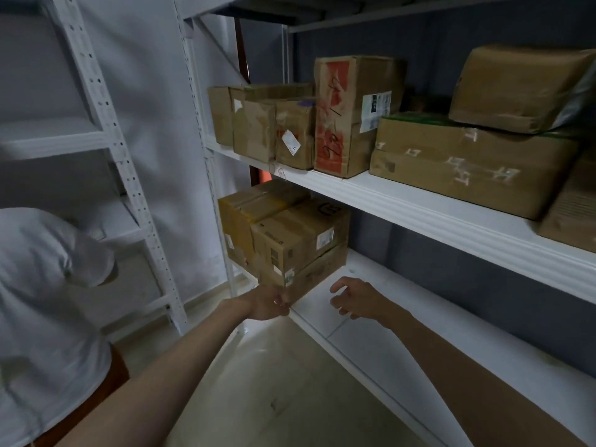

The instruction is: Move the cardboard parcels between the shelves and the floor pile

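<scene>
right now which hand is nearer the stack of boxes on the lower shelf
Left. The left hand is at the near bottom corner of the stack of boxes, fingers curled at its edge. The right hand hovers open over the bare lower shelf, beside the stack.

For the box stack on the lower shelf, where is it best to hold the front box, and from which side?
Probably the two bottom corners of the front box, one hand on each side, coming from the aisle. Its near corner sticks out past the lower shelf edge, where the left hand already touches it. The right hand hovers open over bare shelf, so the right side is free.
</scene>
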